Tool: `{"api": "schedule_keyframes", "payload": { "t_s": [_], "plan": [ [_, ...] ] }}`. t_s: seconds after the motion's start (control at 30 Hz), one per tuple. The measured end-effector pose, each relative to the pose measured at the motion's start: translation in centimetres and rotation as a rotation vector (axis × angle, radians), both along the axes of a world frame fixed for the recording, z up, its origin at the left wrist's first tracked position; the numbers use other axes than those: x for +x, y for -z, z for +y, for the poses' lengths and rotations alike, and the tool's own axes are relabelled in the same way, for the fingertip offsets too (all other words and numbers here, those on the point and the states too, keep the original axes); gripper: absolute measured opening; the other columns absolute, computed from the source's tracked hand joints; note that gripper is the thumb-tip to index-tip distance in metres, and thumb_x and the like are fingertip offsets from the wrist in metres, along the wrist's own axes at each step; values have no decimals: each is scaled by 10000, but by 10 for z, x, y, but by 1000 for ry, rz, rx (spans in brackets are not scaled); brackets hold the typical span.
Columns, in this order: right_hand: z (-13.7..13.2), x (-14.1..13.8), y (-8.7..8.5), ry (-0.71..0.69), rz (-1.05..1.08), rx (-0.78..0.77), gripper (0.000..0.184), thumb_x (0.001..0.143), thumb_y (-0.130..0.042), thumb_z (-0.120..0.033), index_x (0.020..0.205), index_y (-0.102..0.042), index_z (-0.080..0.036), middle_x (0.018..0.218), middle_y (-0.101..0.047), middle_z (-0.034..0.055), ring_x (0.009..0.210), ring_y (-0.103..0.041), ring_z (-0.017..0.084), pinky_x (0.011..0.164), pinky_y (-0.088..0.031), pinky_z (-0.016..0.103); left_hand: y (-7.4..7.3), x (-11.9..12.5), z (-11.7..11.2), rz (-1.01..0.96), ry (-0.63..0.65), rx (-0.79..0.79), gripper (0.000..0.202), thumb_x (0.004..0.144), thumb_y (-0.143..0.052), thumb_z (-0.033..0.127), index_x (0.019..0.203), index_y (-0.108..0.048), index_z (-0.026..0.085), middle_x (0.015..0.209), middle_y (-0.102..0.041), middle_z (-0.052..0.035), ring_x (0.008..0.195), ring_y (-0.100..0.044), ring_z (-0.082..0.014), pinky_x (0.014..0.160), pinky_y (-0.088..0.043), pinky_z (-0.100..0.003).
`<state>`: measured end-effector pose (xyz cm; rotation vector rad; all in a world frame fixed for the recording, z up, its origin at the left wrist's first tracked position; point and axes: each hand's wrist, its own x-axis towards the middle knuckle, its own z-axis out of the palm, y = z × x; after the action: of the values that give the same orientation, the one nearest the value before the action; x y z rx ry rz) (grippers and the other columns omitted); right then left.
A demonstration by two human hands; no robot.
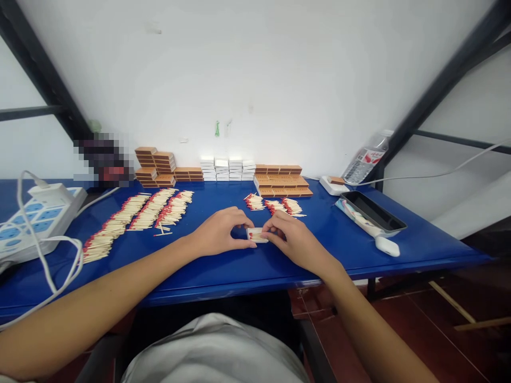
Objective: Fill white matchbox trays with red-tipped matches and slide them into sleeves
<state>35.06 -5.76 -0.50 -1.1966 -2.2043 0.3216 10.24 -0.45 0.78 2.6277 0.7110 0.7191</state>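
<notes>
Between both hands, white tray (257, 234) (red-tipped matches inside).

A blue bench (223, 266) is spread across the middle of the frame. Long rows of matches (136, 218) are laid out at centre left, and small match heaps (275, 205) just above centre. Brown matchbox stacks (159, 167) and white box stacks (227, 169) are lined along the far edge. A power strip (35, 218) is set at left, a black tray (373, 210) at right, and a white matchbox tray (257, 235) at centre.
</notes>
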Motion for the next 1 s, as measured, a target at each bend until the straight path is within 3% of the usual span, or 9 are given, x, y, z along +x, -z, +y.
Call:
{"api": "schedule_keyframes", "payload": {
  "t_s": [0.13,0.27,0.43,0.73,1.0],
  "plan": [
    [3,20,-10,39,51,4,181,1031,-616,-373,942,-699,-238,916,-649,44,782,-587,193,724,-474,336,0,0,0,18,-1,-1,334,882,-818,491,1079,-763,226,957,-721,-41,916,-627,-218,806,-471,-334],
    [23,69,-12,215,58,50,323,1008,-609,-503,909,-719,-216,877,-676,65,746,-583,205,704,-462,357,-2,0,-1,30,-9,-25,335,878,-822,488,1079,-770,225,958,-720,-40,920,-623,-219,800,-464,-331],
    [48,120,-1,273,40,-115,460,903,-663,-655,910,-740,-201,839,-707,71,749,-602,222,699,-473,363,-3,0,-2,35,-15,-56,351,873,-823,503,1078,-774,223,954,-717,-37,918,-622,-216,799,-461,-327],
    [52,118,6,259,-50,-151,363,917,-637,-551,853,-733,-207,855,-715,79,780,-625,236,725,-486,375,-3,1,-2,37,-9,-51,332,872,-830,482,1068,-778,219,945,-705,-34,895,-619,-205,777,-458,-320],
    [52,112,9,248,-46,-137,375,932,-636,-572,866,-697,-208,846,-687,66,752,-599,220,700,-465,356,-2,0,-2,31,7,-32,334,877,-828,473,1083,-769,217,953,-708,-36,893,-618,-206,771,-459,-317]
  ]
}}
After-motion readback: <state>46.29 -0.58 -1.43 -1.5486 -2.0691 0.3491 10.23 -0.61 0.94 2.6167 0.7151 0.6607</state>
